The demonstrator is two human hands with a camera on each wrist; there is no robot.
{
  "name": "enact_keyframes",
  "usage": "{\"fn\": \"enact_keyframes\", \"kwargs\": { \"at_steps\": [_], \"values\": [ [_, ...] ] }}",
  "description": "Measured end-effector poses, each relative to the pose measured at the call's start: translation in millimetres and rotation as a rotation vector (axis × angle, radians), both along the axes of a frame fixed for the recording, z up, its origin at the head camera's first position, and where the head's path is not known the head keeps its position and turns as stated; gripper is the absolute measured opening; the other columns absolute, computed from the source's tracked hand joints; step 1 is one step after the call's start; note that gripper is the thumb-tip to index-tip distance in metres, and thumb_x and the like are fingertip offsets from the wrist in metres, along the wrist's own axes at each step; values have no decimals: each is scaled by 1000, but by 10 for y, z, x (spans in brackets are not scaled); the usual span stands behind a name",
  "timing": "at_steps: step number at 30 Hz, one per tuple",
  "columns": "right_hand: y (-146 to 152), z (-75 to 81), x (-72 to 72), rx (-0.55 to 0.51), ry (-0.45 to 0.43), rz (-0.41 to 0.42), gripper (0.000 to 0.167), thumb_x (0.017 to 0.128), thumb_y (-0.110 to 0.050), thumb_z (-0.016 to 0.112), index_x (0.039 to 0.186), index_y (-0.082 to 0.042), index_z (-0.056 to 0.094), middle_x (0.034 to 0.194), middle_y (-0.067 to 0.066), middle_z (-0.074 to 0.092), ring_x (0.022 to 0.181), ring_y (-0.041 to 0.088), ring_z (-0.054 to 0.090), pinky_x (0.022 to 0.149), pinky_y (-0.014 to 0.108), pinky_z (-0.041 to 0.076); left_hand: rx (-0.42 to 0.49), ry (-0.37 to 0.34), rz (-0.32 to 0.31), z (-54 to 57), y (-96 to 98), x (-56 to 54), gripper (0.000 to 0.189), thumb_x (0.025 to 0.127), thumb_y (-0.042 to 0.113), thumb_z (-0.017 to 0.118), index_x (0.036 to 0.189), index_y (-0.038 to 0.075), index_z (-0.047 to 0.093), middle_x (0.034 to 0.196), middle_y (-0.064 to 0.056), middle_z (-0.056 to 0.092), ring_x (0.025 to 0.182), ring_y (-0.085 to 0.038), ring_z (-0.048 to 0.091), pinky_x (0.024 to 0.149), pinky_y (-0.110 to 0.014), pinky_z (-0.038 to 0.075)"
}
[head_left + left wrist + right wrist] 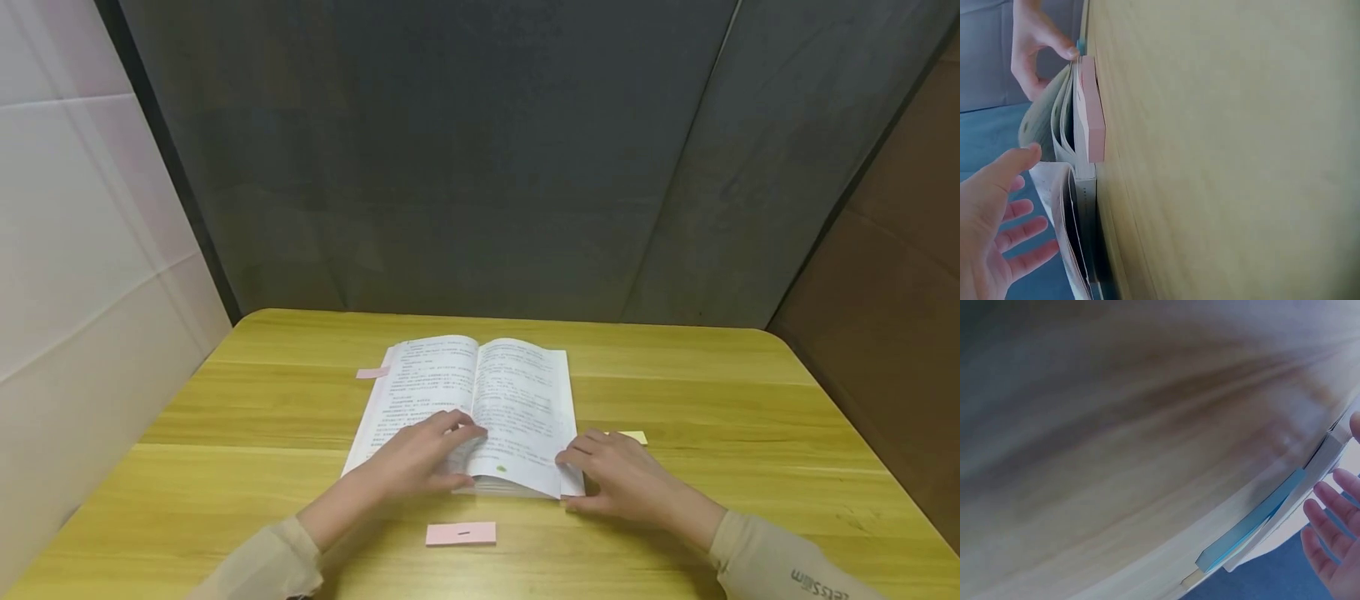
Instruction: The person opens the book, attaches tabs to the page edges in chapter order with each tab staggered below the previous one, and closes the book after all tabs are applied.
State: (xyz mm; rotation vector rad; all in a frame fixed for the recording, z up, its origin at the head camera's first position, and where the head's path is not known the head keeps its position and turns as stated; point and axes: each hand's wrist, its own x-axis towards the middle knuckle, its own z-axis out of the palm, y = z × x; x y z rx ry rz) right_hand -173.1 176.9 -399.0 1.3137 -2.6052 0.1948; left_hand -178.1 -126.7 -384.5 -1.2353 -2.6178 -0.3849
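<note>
- Our spread book point(517, 400) lies on the table point(225, 400); we judge it light, its pages soft and easily creased, best held by the outer edges.
- Our left hand point(420, 454), fingers relaxed, is over the book's lower middle.
- Our right hand point(618, 475) meets its lower right corner; whether pinching, we cannot tell.
- Right of the book, that hand partly hides a yellow slip point(636, 437).

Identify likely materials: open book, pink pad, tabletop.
Open book: paper, matte; thin printed pages curl without glare.
Pink pad: probably paper, matte; flat, evenly colored faces, though foam isn't ruled out.
Tabletop: wood or wood-look laminate, slight sheen; grain streaks and soft reflections show, but the core doesn't.
</note>
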Motion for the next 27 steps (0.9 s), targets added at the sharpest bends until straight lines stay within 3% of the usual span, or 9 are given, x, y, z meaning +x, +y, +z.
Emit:
{"fn": "enact_keyframes", "kwargs": {
  "at_steps": [8,18,27],
  "values": [
    [-1,3,0,20,6,-1,45,72,-49,64,104,-17,60,98,-6,56,93,12,50,74,36,44,53,175,-45,30,0,77,52,71,21,59,122,15,49,117,-2,48,99,-15,50,68,-29,47],
    [2,14,2,36,5,-14,44,73,-48,63,104,-16,60,99,-4,56,93,14,50,75,38,44,104,310,-63,164,-63,100,66,64,-1,49,130,6,39,132,-12,36,122,-26,31,95,-40,27],
    [6,16,5,31,-1,-10,42,74,-45,64,104,-16,60,98,-5,56,93,13,50,74,36,44,-16,398,58,168,-190,106,79,59,2,59,133,7,34,136,-12,30,127,-28,21,97,-47,21]
  ]
}}
